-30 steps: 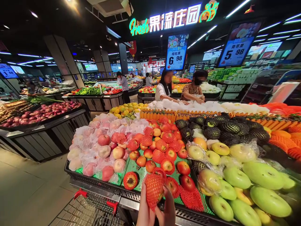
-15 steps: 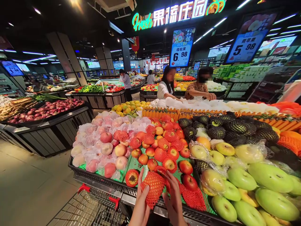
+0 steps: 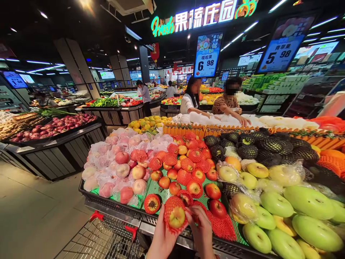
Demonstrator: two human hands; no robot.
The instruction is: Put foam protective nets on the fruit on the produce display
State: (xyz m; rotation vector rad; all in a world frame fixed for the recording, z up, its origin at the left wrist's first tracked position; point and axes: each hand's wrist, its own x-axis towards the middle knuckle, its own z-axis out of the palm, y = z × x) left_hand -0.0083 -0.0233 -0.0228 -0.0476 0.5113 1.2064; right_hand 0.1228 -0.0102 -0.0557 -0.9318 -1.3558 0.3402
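Observation:
An apple (image 3: pixel 177 218) in a red foam net (image 3: pixel 170 205) is held over the near edge of the fruit bin. My left hand (image 3: pixel 161 235) is closed round its left side and underside. On the other side, the fingers of my right hand (image 3: pixel 201 227) are bent against the net's edge. The net is open toward me, so the apple's yellowish end shows. Just left of my hands lies a loose red apple (image 3: pixel 152 204) on the green mat (image 3: pixel 155 187). Empty red foam nets (image 3: pixel 221 227) lie to the right.
Pale wrapped apples (image 3: pixel 115 162) fill the bin's left part. Green apples (image 3: pixel 277 204) and black-netted fruit (image 3: pixel 246 151) lie to the right. A shopping cart (image 3: pixel 99 233) stands at lower left. Two people work across the display, one in a brown patterned top (image 3: pixel 222 105).
The apple has turned in my hands: its net-covered side faced me, and now its bare yellowish end does. My right hand has come closer to it. A person across the display has reached down.

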